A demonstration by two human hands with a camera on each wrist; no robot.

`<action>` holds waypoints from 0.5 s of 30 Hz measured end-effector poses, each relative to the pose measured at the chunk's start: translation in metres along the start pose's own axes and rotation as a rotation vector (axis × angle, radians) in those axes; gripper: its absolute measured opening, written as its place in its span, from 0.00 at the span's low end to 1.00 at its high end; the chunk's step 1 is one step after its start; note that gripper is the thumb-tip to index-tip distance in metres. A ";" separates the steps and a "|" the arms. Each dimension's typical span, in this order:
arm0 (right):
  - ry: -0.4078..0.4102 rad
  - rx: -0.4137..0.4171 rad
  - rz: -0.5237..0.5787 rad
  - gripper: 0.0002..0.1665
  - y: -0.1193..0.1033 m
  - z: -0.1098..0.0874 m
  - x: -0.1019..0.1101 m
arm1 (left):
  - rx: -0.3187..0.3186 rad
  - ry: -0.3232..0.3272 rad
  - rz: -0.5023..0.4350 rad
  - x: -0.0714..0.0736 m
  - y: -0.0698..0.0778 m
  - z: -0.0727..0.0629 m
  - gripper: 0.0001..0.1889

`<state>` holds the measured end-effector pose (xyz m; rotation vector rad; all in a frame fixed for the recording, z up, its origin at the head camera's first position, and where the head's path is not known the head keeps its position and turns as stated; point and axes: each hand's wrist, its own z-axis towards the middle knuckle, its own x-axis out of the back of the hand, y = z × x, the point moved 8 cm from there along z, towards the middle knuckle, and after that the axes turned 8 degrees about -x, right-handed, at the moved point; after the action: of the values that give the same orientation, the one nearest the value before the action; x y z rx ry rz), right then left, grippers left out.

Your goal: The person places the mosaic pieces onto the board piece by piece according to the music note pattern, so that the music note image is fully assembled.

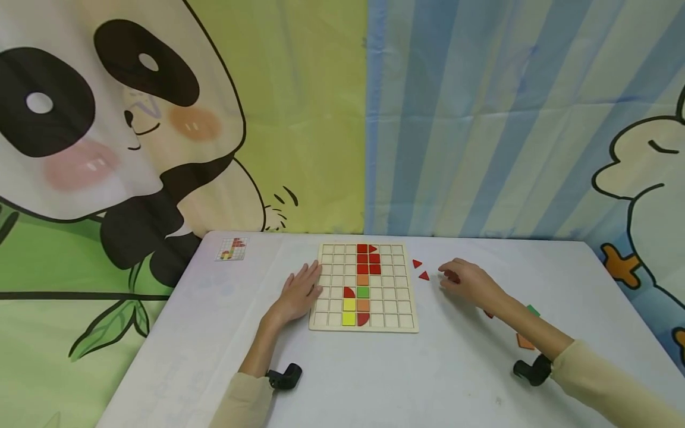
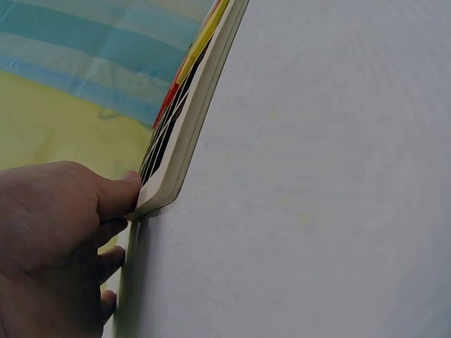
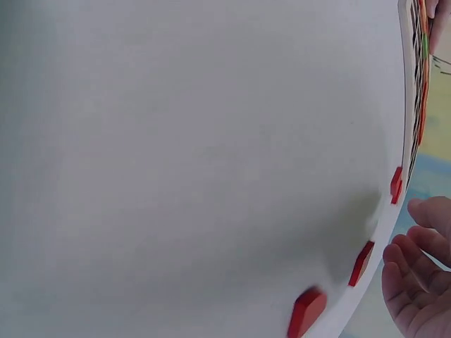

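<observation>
In the head view, my left hand (image 1: 296, 293) rests against the left edge of a wooden grid board (image 1: 332, 328), its fingers straight. The left wrist view shows the thumb of that hand (image 2: 60, 225) touching the board's corner (image 2: 169, 186). Red, yellow, orange and green pieces lie in the middle columns, among them a green square (image 1: 363, 292) and a yellow square (image 1: 348, 319). My right hand (image 1: 471, 282) is above the table to the right, fingers loosely curled, with nothing visible in them. Nearest to it are two red triangles (image 1: 424, 276) beside the board.
A small picture card (image 1: 232, 249) with a coloured pattern lies at the table's back left. Under and beside my right forearm are a red piece (image 1: 489, 314), an orange piece (image 1: 525, 342) and a green piece (image 1: 533, 310), partly hidden. A printed curtain (image 1: 299, 119) hangs behind the table.
</observation>
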<state>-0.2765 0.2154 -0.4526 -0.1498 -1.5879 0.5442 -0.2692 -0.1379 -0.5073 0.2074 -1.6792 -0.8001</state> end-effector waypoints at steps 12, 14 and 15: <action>-0.020 -0.032 0.028 0.15 0.027 -0.027 0.007 | 0.000 0.005 -0.008 -0.001 0.001 0.000 0.31; -0.026 -0.043 0.023 0.16 0.029 -0.029 0.005 | -0.001 0.005 -0.010 -0.001 0.001 0.000 0.31; -0.028 -0.044 0.021 0.16 0.030 -0.030 0.004 | -0.002 0.005 -0.009 -0.001 0.001 0.000 0.31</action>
<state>-0.2551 0.2508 -0.4615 -0.1929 -1.6276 0.5305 -0.2687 -0.1367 -0.5070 0.2150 -1.6736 -0.8074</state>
